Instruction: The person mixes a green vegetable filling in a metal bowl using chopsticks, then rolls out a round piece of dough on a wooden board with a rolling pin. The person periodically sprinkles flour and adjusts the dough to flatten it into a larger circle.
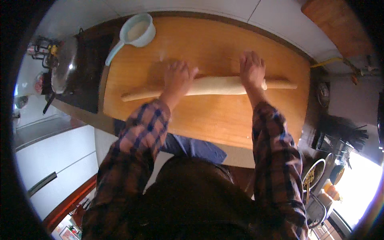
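A long wooden rolling pin (139,95) lies crosswise on a wooden board (207,120), with pale dough (216,85) wrapped around its middle. Both bare ends of the pin stick out past the dough. Over the left part of the roll, my left hand (179,78) lies with curled fingers and the thumb towards the right. My right hand (252,69) is over the right part, its fingers bent forward. A small edge of dough shows just right of that wrist. The undersides of both hands are hidden.
A light blue plastic dipper (149,36) with pale powder stands at the board's back left corner. Left of the board is a dark cooktop (87,75) with a shiny pan lid (63,67). A blue cloth (192,147) hangs at the front edge. A bowl (320,168) with chopsticks stands at the right.
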Action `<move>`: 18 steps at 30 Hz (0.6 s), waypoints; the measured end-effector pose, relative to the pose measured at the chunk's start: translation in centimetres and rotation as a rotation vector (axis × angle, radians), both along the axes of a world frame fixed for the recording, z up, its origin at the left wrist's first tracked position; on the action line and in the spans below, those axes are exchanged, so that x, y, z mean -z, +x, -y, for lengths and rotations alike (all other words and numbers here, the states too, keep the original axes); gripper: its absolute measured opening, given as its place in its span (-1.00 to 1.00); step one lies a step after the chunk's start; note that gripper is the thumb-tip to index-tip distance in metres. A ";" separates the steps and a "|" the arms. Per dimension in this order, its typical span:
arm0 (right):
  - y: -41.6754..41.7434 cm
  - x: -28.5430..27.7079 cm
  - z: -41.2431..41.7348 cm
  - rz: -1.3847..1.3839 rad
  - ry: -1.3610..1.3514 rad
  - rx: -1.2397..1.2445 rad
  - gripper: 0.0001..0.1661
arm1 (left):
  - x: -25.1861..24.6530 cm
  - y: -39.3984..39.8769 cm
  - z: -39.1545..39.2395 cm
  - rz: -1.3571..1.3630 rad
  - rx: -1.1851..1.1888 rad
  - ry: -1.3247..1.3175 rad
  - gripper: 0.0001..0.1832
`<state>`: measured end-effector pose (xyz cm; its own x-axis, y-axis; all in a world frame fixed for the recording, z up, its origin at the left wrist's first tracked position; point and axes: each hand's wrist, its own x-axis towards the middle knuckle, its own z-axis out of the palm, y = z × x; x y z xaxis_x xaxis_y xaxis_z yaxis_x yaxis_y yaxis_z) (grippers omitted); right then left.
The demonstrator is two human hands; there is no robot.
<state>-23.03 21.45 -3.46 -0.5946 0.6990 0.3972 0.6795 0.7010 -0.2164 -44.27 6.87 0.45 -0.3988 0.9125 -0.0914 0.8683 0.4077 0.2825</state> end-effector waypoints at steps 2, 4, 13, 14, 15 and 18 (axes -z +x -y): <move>0.4 0.3 1.6 0.020 0.007 -0.102 -0.69 | 0.4 0.8 2.7 -0.067 0.058 0.002 -0.55; 0.6 1.2 1.2 -0.067 0.131 -0.115 -0.67 | 1.5 1.7 4.0 -0.299 0.116 0.292 -0.62; 3.0 0.7 6.1 0.025 0.006 0.086 -0.77 | -0.2 2.4 5.4 -0.200 0.221 -0.122 -0.74; 4.8 -0.5 9.7 0.122 -0.093 0.047 -0.77 | 1.1 3.7 9.3 -0.151 0.195 0.022 -0.69; 6.9 -1.7 13.5 0.240 -0.229 0.071 -0.70 | 2.7 4.8 12.7 -0.100 0.182 0.181 -0.62; 9.4 -1.2 21.2 0.102 -0.136 0.176 -0.59 | 0.5 7.8 17.9 0.021 0.236 0.259 -0.35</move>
